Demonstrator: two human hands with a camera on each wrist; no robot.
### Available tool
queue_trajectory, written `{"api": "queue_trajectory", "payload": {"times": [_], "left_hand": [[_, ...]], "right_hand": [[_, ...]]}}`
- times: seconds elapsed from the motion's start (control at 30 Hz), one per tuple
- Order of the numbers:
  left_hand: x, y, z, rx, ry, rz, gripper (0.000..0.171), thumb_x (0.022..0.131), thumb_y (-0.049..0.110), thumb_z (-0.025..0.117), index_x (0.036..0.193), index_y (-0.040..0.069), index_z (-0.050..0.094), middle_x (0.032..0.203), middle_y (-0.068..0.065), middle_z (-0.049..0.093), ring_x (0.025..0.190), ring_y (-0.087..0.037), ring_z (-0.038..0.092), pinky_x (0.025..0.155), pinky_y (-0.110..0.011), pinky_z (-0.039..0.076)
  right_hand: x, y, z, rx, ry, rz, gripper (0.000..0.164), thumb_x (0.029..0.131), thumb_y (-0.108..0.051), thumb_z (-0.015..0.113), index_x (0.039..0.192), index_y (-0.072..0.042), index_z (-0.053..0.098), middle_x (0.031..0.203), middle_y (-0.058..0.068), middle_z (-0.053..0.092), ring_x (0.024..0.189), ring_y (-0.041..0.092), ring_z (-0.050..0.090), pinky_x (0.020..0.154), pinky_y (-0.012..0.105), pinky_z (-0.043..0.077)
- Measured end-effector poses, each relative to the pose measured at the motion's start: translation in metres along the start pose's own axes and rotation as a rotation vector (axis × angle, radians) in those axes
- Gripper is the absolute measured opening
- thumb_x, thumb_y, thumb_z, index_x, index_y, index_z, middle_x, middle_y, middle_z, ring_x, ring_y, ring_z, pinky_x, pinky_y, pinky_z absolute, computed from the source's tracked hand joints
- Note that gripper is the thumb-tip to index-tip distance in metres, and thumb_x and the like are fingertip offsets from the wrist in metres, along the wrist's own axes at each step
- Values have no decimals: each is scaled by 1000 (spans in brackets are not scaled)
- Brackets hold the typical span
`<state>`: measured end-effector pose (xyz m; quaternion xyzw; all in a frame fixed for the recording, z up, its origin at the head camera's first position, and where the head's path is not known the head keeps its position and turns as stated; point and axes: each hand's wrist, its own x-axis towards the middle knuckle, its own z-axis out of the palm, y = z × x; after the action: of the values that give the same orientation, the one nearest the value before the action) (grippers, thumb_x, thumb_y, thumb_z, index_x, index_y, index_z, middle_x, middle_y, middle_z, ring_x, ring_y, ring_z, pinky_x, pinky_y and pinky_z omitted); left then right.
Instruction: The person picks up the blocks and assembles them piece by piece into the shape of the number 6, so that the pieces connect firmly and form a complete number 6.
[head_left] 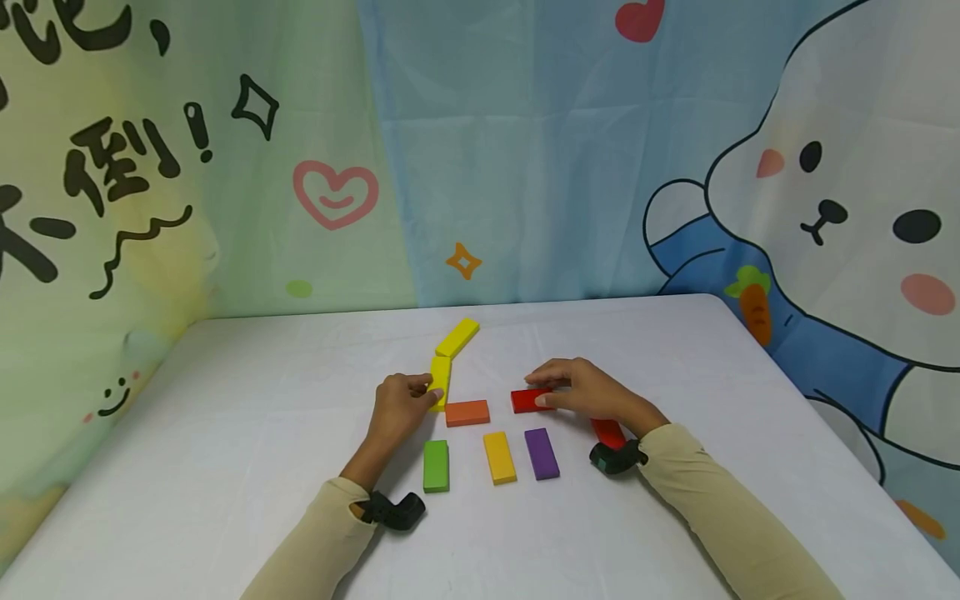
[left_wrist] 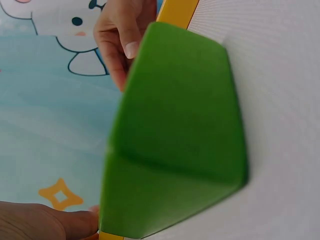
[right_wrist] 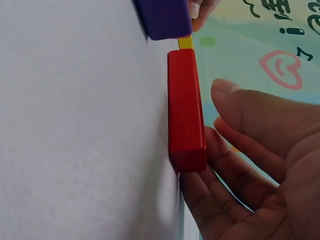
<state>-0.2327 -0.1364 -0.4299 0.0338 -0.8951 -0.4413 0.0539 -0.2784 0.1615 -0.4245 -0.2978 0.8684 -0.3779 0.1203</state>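
Note:
My left hand (head_left: pixel 401 404) pinches a yellow block (head_left: pixel 441 368) between thumb and fingers. The block's far end meets a second yellow block (head_left: pixel 457 337), which slants away to the right. Close to its near end lies an orange block (head_left: pixel 467 413). Over a red block (head_left: pixel 523 402) is my right hand (head_left: pixel 588 390), thumb and fingers spread apart. In the right wrist view the right hand (right_wrist: pixel 260 165) shows a gap between thumb and fingers, behind a large red block (right_wrist: pixel 186 105). Whether the thumb touches the farther red block is unclear.
Nearer me on the white table (head_left: pixel 247 433) are a green block (head_left: pixel 436 466), an amber block (head_left: pixel 499 457) and a purple block (head_left: pixel 542 454). Another red block (head_left: pixel 608 432) lies beneath my right wrist. A printed curtain (head_left: pixel 525 167) hangs behind the table.

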Motion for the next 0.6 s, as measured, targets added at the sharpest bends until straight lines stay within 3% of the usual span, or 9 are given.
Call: {"api": "queue_trajectory", "payload": {"times": [0.6], "left_hand": [[0, 0, 1, 11, 12, 3, 34, 87, 11, 74, 118, -2, 68, 105, -14, 70, 89, -21, 64, 71, -28, 55]], "right_hand": [[0, -2, 4, -11, 8, 21, 44, 85, -21, 77, 127, -12, 66, 122, 1, 62, 114, 22, 56, 97, 42, 46]]}}
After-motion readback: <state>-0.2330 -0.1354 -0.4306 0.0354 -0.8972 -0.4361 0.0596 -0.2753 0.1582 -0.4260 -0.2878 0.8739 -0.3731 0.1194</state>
